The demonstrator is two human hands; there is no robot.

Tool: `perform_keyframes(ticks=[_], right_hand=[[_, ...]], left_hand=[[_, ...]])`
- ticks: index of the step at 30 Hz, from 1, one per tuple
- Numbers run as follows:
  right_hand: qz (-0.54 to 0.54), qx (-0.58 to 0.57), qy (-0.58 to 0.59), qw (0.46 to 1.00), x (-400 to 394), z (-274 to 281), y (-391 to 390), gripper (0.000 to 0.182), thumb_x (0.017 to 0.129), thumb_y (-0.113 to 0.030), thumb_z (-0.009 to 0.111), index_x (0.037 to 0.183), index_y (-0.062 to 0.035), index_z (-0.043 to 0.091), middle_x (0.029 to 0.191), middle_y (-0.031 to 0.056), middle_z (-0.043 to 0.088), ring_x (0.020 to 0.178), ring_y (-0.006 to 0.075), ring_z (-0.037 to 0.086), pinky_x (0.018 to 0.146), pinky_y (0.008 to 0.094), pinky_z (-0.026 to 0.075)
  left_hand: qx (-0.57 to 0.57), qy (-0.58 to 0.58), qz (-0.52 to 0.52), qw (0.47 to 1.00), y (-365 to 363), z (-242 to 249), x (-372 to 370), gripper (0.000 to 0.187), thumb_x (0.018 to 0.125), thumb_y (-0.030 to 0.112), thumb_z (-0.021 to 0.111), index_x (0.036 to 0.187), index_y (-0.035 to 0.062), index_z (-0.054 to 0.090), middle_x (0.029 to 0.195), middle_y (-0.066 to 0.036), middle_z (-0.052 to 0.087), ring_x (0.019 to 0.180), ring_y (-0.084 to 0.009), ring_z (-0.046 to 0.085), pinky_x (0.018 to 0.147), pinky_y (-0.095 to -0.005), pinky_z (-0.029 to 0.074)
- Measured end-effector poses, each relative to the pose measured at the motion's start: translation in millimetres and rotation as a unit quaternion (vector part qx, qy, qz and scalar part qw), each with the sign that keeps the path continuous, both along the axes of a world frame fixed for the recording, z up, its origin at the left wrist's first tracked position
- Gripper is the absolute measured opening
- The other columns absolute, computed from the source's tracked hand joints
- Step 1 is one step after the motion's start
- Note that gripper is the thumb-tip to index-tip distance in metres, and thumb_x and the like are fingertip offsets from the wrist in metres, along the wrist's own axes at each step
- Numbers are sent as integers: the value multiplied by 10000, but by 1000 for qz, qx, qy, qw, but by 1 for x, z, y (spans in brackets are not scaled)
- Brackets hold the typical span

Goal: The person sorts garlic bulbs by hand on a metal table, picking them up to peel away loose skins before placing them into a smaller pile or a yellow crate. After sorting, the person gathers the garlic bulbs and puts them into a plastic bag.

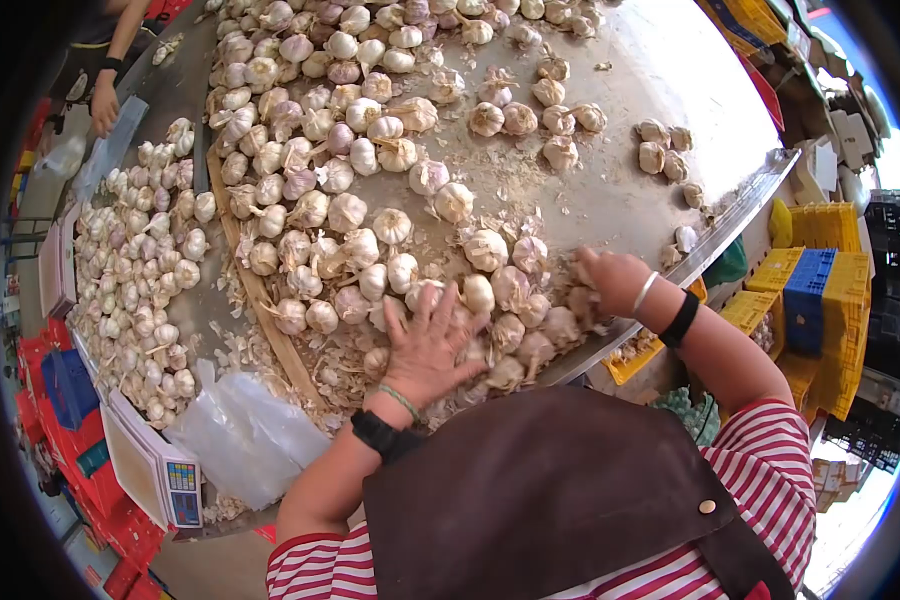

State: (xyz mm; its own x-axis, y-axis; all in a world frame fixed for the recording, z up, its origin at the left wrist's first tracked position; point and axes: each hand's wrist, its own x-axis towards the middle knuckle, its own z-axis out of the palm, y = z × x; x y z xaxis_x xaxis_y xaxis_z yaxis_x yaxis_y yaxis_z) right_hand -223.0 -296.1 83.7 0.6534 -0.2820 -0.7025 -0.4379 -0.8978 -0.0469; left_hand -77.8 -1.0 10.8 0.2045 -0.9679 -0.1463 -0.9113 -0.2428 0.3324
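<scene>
Many garlic bulbs [347,213] lie heaped on a grey metal table [610,150], with loose skins among them. My left hand [429,350] rests on bulbs near the table's front edge, palm down, its fingers spread. To its right, my right hand [615,282] is at the edge of the same heap, beside brownish bulbs [560,326]; its fingers are partly blurred and hidden, so what they hold does not show. Small groups of darker bulbs [653,158] sit apart toward the right side.
A wooden strip [260,290] divides the heap from smaller bulbs [135,270] on the left. A plastic bag [250,430] and a scale [155,465] are at lower left. Yellow crates [825,230] stand at right. Another person's hand [104,105] is at upper left.
</scene>
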Motion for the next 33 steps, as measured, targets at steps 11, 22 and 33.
perform_keyframes(ticks=[11,22,33], right_hand=[[-138,185,-220,948,66,-33,32,555,765,-310,755,1168,-5,523,996,252,658,958,411,636,827,443,501],[-462,640,-298,537,25,23,7,592,929,-514,561,1240,-10,539,1206,185,608,996,282,659,809,378,577],[36,118,-285,950,65,-7,62,262,782,-121,658,1037,-66,663,912,174,670,842,329,667,740,403,545]], left_hand=[[20,-63,120,991,-73,42,78,611,915,411,567,1455,186,392,1285,-123,504,1258,-290,433,1122,-647,107],[-179,218,196,939,-14,28,75,476,853,189,651,1292,70,513,1032,-117,630,1019,-278,602,972,-509,435],[-31,200,162,966,-27,69,18,185,874,179,603,1008,63,657,1014,-129,614,900,-313,641,787,-382,537]])
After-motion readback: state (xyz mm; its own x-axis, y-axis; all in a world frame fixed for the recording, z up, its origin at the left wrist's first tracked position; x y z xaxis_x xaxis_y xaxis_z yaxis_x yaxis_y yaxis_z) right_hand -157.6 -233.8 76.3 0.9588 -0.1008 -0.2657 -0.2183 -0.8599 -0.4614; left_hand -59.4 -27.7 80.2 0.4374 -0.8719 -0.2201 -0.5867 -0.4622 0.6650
